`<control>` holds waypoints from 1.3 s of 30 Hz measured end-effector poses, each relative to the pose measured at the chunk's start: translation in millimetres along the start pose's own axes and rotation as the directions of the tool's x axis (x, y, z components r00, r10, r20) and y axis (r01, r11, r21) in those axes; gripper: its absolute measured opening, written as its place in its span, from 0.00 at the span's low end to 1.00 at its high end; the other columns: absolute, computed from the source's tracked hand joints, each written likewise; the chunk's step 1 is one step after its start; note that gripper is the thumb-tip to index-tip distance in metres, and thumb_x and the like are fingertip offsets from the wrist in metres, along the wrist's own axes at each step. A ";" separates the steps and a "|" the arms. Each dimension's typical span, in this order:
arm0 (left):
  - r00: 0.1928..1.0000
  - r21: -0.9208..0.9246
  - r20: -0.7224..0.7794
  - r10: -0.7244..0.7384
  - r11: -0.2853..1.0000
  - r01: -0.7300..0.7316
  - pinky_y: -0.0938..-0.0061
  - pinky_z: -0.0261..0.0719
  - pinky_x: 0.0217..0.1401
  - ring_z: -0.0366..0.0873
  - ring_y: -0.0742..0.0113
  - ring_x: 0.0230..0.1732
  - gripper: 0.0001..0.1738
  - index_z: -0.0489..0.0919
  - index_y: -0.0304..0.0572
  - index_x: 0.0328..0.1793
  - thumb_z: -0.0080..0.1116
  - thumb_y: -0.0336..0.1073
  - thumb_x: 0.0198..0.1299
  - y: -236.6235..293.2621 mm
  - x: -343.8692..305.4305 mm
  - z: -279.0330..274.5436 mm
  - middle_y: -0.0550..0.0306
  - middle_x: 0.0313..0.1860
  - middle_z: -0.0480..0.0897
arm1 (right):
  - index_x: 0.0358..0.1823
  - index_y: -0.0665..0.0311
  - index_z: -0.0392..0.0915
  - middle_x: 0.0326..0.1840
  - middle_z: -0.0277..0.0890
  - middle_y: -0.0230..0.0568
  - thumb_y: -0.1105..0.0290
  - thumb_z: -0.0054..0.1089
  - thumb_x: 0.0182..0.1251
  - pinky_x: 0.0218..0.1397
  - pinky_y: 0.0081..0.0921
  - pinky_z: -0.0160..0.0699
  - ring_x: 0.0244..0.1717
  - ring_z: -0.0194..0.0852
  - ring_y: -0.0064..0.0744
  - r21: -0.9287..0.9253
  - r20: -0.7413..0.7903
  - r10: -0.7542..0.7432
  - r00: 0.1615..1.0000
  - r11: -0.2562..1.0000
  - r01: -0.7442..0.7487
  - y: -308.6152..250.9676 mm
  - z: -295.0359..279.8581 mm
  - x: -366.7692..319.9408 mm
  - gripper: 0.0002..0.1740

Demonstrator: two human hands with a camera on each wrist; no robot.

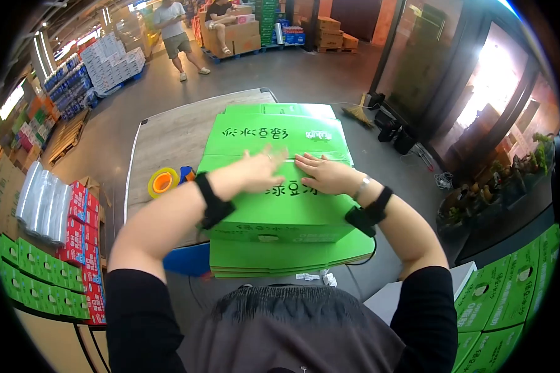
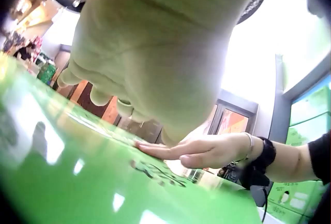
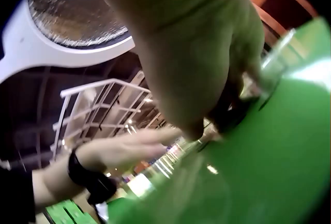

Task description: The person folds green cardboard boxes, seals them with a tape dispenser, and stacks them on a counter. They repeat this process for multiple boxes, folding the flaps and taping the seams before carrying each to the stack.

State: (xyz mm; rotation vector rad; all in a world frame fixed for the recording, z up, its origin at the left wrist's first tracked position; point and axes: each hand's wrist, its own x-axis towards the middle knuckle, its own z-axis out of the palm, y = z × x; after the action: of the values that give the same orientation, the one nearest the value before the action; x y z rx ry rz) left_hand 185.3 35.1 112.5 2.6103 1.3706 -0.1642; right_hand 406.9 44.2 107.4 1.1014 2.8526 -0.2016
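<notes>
A green carton (image 1: 280,214) with dark printed characters stands on flat green cardboard sheets (image 1: 292,255). Over its top, left of the middle seam, is my left hand (image 1: 260,171), fingers extended and slightly blurred; in the left wrist view this hand (image 2: 150,64) appears just above the green surface (image 2: 93,167). My right hand (image 1: 326,174) lies with straight fingers on the carton top near the seam, and the left wrist view shows it flat (image 2: 207,149) there. Clear tape runs along the seam. A yellow tape roll (image 1: 162,182) sits beside a blue tool (image 1: 186,173) left of the carton.
The wood-look tabletop (image 1: 168,133) extends to the left and behind the carton. Stacked green cartons (image 1: 501,292) stand at lower right, with red and green boxes at left. Two people are in the background. Potted plants (image 1: 510,180) line the right side.
</notes>
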 end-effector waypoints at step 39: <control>0.990 -0.721 -0.005 -0.142 0.686 0.095 0.74 0.63 0.61 0.69 0.67 0.57 0.24 0.67 0.43 0.63 0.49 0.42 0.62 -64.2 -33.2 -27.7 0.56 0.61 0.70 | 0.66 0.45 0.58 0.74 0.35 0.35 0.51 0.30 0.70 0.71 0.51 0.26 0.74 0.19 0.46 0.245 -0.093 0.003 0.996 0.969 0.019 87.2 3.1 -13.7 0.25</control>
State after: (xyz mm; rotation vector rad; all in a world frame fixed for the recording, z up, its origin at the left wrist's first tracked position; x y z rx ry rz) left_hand 113.9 50.2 138.3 1.8678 1.2709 0.3783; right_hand 475.9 98.6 97.7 1.1683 2.9758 -0.5320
